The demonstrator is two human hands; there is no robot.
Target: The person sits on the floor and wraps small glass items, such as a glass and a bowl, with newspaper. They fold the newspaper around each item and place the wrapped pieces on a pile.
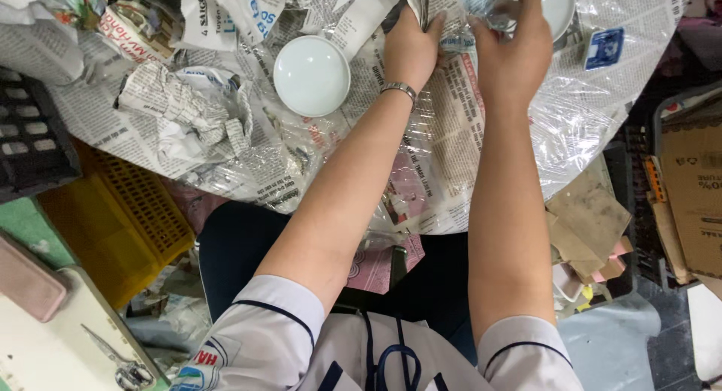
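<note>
Head view. The person sits at a round table [647,83] covered with clear plastic film and spread newspaper sheets [451,135]. Both arms reach to the far edge of the table.

The right hand [511,56] grips a clear glass item [481,4] at the far edge; its fingers [526,7] curl around the item from the right side. The top of the picture cuts the item off, so its full shape cannot be told. The left hand [410,49], with a metal bracelet [398,89] at the wrist, lies just beside the item on its left. Its fingers are pressed together and rest against the item and the newspaper under it. Whether they pinch the paper cannot be told.

State of work, as a judgement:
- The glass item is bare. No paper covers it yet, so wrapping of this piece appears to be at its start.
- A white bowl [312,75] stands upside down on the newspaper, left of the hands, unwrapped.
- A second white dish [555,4] lies at the far edge behind the right hand, also unwrapped.
- Crumpled newspaper bundles [180,109] lie toward the left edge. Whether they contain finished pieces cannot be told.

Off the table: a yellow crate [120,218] stands below the left edge, flattened cardboard [692,188] lies at the right, and scissors [120,365] rest on a light surface at the lower left.
</note>
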